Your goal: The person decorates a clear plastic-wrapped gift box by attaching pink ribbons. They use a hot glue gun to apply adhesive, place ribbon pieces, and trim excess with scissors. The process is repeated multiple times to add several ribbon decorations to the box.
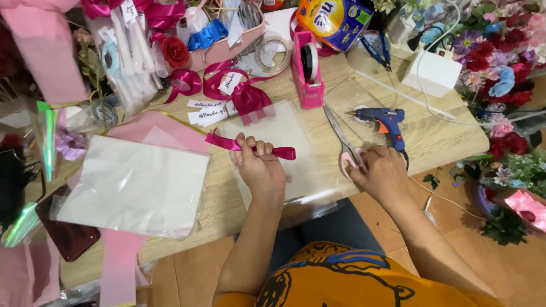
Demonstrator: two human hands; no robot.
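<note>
The ribbon (250, 145), a soft, light magenta strip at frame centre, is pinched in the left hand (259, 165), best held near its ends, while the right hand (380, 170) closes on the pink-handled scissors (343, 145).

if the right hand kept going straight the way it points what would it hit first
The right hand already rests on the pink handles of the scissors. Going on up and left along the table, it would probably meet their blades first; the pink tape dispenser lies beyond.

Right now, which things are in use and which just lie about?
In use: left hand pinching the magenta ribbon; right hand on the pink-handled scissors.
Lying about: blue glue gun, pink tape dispenser, white box, clear-wrapped paper stack.
</note>
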